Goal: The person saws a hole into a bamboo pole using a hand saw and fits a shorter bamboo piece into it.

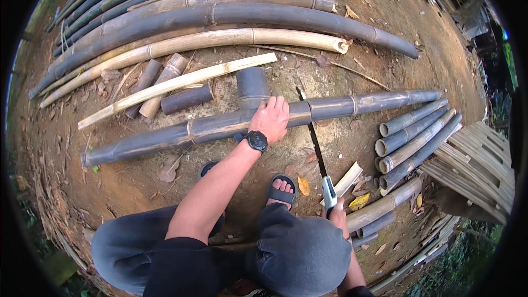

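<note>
left fingers (279, 105) over bamboo pole (225, 125), right fingers (339, 207) around saw handle (328, 190)

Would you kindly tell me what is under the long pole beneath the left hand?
A short dark bamboo piece shows at the far edge; whatever the pole covers is hidden.

Our left hand (270, 116) grips the middle of the long dark bamboo pole (220, 127). On the pole's near side, our right hand (337, 217) holds a saw (319, 159), its blade showing on both sides of the pole. A short dark bamboo piece (252, 83) juts from the pole's far side; beyond the pole lie a pale split strip (176, 89) and more long poles (275, 14). Cut lengths (412, 130) lie near the pole's right end.
</note>
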{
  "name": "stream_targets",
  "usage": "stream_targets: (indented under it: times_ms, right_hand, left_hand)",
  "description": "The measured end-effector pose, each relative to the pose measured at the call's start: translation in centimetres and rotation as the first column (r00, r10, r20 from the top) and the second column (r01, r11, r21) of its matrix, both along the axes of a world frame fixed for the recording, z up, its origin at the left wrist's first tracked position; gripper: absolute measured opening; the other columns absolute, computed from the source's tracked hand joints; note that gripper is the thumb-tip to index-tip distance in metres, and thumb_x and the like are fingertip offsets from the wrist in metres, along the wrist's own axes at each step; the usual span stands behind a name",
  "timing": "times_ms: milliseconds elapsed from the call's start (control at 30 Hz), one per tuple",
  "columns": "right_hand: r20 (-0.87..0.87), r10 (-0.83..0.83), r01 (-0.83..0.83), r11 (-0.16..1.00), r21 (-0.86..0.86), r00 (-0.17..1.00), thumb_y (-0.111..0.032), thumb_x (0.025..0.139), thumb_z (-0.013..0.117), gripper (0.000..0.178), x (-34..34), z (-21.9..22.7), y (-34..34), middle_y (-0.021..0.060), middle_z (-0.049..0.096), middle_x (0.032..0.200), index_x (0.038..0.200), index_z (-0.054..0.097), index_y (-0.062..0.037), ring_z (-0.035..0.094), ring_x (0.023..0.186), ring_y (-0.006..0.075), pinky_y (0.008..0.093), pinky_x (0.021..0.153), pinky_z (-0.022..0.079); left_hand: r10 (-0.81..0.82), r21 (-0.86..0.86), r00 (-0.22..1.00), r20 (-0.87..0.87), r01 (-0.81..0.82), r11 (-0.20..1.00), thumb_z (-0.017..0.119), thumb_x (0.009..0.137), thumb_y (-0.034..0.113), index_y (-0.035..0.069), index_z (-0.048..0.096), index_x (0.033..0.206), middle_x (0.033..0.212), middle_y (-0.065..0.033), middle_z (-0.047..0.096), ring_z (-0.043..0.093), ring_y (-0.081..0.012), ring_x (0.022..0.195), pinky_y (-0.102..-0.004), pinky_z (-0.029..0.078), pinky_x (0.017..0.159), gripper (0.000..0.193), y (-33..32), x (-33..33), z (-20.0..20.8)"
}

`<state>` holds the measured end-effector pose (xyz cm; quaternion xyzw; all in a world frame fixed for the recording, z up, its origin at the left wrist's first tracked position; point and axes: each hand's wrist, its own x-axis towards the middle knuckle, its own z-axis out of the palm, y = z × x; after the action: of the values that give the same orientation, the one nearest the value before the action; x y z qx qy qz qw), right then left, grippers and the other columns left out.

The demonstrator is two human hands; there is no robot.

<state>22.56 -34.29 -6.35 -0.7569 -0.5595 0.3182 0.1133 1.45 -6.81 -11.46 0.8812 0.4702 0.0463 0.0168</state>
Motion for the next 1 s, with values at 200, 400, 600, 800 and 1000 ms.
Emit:
stream_targets:
  times_ms: [200,400,600,800,1000]
  right_hand:
    - [0.075,0.079,-0.080,0.997,0.000,0.994,-0.012,0.095,0.058,0.036,-0.9,0.9,5.8,0.0322,0.060,0.065,0.110,0.036,0.0121,0.062,0.063,0.0509,0.0562,0.054,0.050]
    - [0.064,0.076,-0.074,0.997,-0.034,0.995,-0.012,0.094,0.059,0.038,-1.6,3.8,5.5,0.0320,0.060,0.064,0.113,0.034,0.0120,0.061,0.063,0.0526,0.0577,0.056,0.049]
    - [0.038,0.059,-0.058,0.998,-0.013,0.998,-0.016,0.093,0.063,0.044,0.7,3.3,3.3,0.0320,0.061,0.066,0.114,0.035,0.0093,0.063,0.066,0.0517,0.0566,0.058,0.051]
    - [-0.046,-0.082,0.082,0.997,-0.005,0.996,-0.016,0.092,0.064,0.044,-1.3,2.6,1.3,0.0321,0.061,0.068,0.116,0.036,0.0076,0.063,0.067,0.0516,0.0571,0.059,0.050]
    - [-0.194,-0.270,0.300,0.943,0.145,0.943,-0.015,0.092,0.065,0.040,-1.2,1.2,4.3,0.0313,0.060,0.069,0.116,0.038,0.0023,0.062,0.068,0.0523,0.0567,0.058,0.048]
  left_hand:
    - [0.118,-0.215,0.992,0.049,-0.105,0.971,0.083,0.070,0.038,-0.001,0.058,0.105,0.105,-0.0105,0.054,0.056,-0.0257,0.107,-0.0330,0.056,0.085,0.058,0.8,-0.6,0.9]
    - [0.060,-0.114,0.998,-0.010,-0.061,0.992,0.083,0.071,0.041,-0.001,0.058,0.106,0.104,-0.0110,0.054,0.058,-0.0261,0.103,-0.0336,0.056,0.085,0.060,2.4,0.0,1.4]
    - [0.171,-0.270,0.985,-0.005,-0.166,0.948,0.083,0.068,0.044,-0.002,0.062,0.103,0.108,-0.0154,0.061,0.061,-0.0309,0.106,-0.0384,0.055,0.087,0.062,3.5,-0.4,2.5]
    - [0.181,-0.313,0.982,0.058,-0.154,0.937,0.080,0.066,0.047,-0.001,0.064,0.104,0.109,-0.0155,0.061,0.060,-0.0336,0.108,-0.0436,0.052,0.090,0.063,3.9,-0.5,2.7]
    - [0.178,-0.262,0.982,0.068,-0.155,0.953,0.082,0.066,0.047,-0.002,0.063,0.105,0.111,-0.0155,0.058,0.057,-0.0330,0.109,-0.0438,0.051,0.090,0.065,3.5,-0.2,2.2]
